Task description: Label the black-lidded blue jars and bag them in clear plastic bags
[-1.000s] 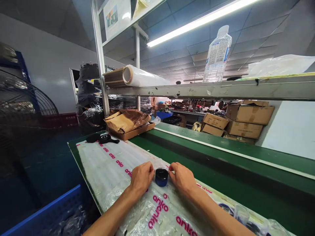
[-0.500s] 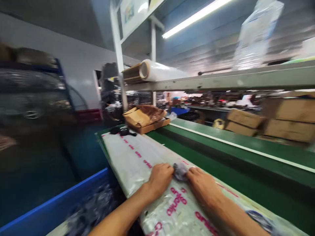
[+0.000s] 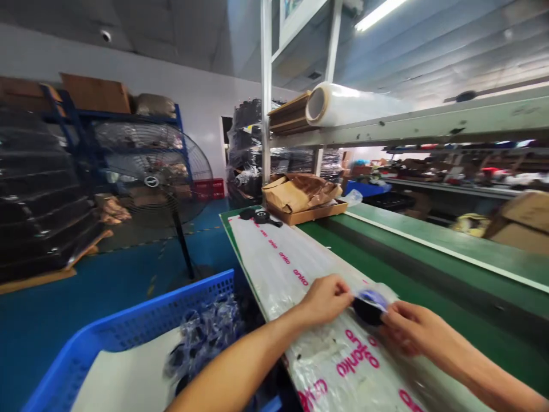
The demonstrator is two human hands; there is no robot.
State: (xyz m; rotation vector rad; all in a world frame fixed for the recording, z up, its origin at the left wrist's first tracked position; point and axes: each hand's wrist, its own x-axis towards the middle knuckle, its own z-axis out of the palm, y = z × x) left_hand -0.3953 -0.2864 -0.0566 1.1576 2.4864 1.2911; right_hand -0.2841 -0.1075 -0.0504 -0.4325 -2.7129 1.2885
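Note:
A small round dark object (image 3: pixel 368 311) with a blue top sits wrapped in clear plastic film (image 3: pixel 372 294), tilted up off the sheet. My left hand (image 3: pixel 326 300) pinches the film at the object's left side. My right hand (image 3: pixel 414 329) holds the object and film from the right, fingertips against it. Beneath my hands lies a translucent plastic sheet (image 3: pixel 278 257) printed with pink "anko" lettering. Part of the object is hidden by the film and my fingers.
A blue plastic crate (image 3: pixel 128 337) holding film-wrapped items (image 3: pixel 201 343) stands at my left. A green conveyor belt (image 3: pixel 429 269) runs along the right. Black items (image 3: pixel 257 216) lie at the sheet's far end beside a cardboard tray (image 3: pixel 306 214).
The round object stood bare between my hands one second ago; now it is wrapped in film and held up, tilted. My view has swung left, showing more of the crate.

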